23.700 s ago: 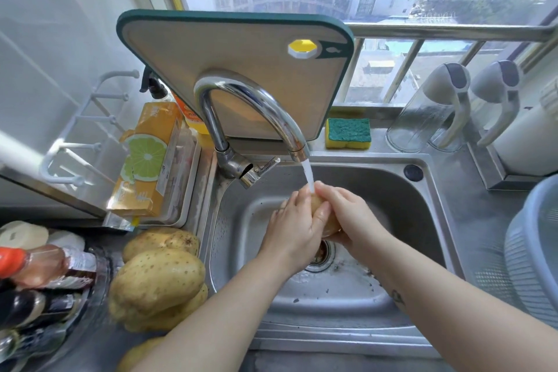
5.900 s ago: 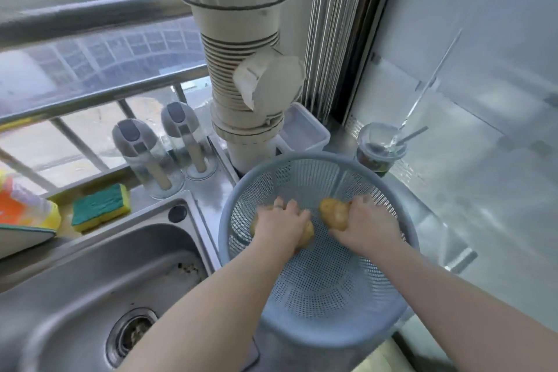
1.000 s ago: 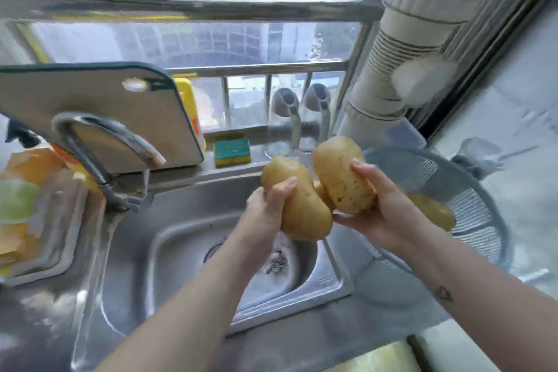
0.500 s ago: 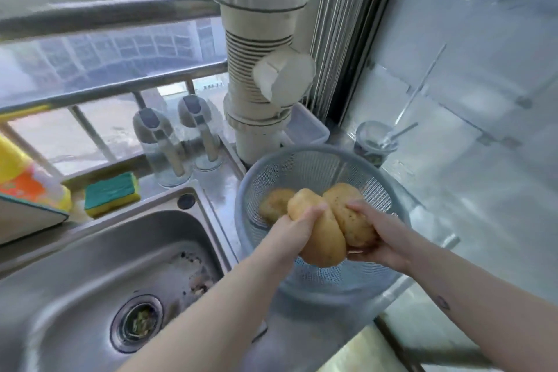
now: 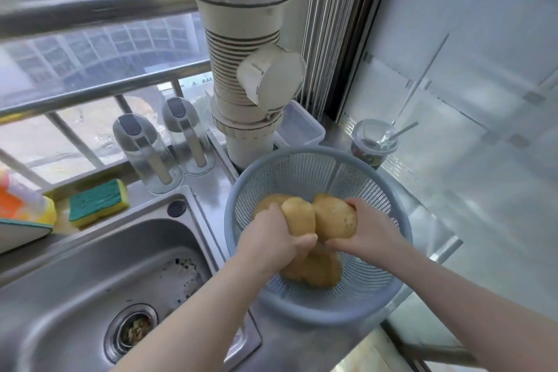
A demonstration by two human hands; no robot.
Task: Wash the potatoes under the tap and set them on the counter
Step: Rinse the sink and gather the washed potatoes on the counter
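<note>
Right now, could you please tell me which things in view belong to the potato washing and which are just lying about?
In the job: left hand gripping one potato; right hand gripping another potato; blue colander; loose potatoes in it; sink.

Lying about: sponge; glass jugs; lidded cup; plastic tub; white pipe.

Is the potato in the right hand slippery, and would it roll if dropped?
Likely a bit slippery, being wet from washing; the right hand curls its fingers round the potato. Rounded, it would probably roll down the colander wall toward the potatoes at the bottom.
</note>
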